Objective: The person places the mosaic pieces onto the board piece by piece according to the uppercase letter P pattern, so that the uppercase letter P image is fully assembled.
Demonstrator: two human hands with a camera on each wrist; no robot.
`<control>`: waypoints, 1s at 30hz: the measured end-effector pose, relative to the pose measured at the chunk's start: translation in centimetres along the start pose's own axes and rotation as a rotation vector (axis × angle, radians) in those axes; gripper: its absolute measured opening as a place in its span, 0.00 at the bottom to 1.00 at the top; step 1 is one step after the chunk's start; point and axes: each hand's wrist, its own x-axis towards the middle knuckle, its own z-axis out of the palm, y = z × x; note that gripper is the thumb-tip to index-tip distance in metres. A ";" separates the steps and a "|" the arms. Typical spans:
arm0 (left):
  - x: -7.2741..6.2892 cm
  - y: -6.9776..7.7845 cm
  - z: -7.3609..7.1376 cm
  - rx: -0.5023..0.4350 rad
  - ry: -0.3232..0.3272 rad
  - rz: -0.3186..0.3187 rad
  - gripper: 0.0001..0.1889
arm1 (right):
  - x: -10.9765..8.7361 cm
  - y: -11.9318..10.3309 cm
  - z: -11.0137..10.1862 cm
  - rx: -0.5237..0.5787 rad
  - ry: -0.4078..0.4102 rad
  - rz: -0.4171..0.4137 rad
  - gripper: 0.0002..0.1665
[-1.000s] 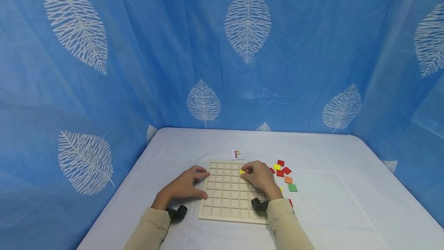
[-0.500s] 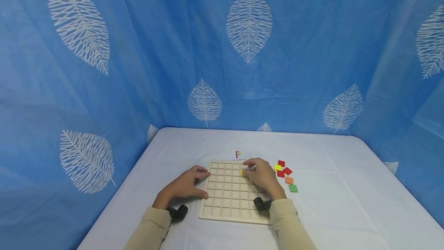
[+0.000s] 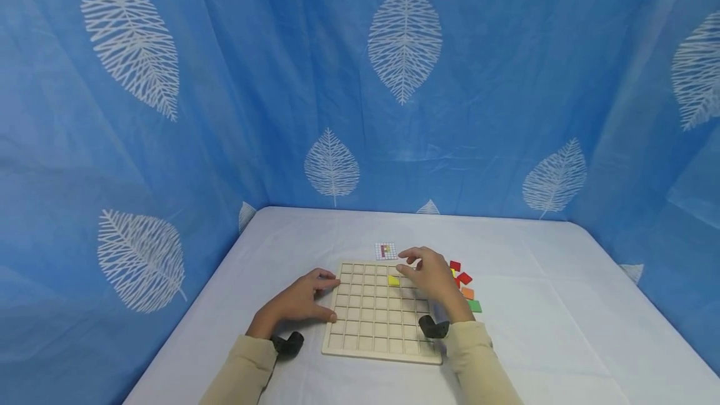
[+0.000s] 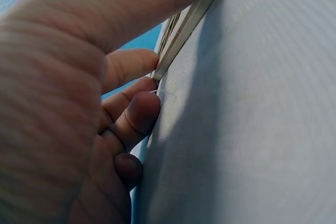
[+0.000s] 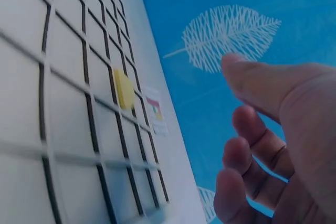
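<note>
A pale wooden grid board [image 3: 367,314] lies on the table in front of me. In one of its upper cells sits a yellow square tile [image 3: 393,280]; the right wrist view has the same yellow tile [image 5: 124,88] tilted a little out of the grid lines. Above the board's upper right part is my right hand [image 3: 429,275], holding nothing, its thumb and fingers spread apart. Along the left edge my left hand [image 3: 304,297] rests with thumb and fingertips touching the rim. The left wrist view shows the thumb and fingers [image 4: 134,61] at the board's side [image 4: 191,24].
Beyond the board lies a small printed pattern card [image 3: 385,250]. To the right are loose red tiles [image 3: 464,278], an orange tile [image 3: 468,293] and a green tile [image 3: 475,305], partly behind my right hand. A blue leaf-print curtain [image 3: 270,111] hangs around the white table [image 3: 562,305].
My right hand has let go of the yellow tile and lifted up and to the right, leaving it on the board. My left hand has stayed at the left edge.
</note>
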 end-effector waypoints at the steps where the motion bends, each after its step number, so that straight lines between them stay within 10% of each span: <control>1: 0.0 0.0 0.0 0.003 0.001 -0.005 0.46 | 0.0 0.2 -0.3 0.007 0.005 -0.007 0.18; 30: 0.0 -0.2 0.0 -0.008 -0.002 0.013 0.47 | -2.3 4.8 -6.4 -0.073 0.058 0.105 0.22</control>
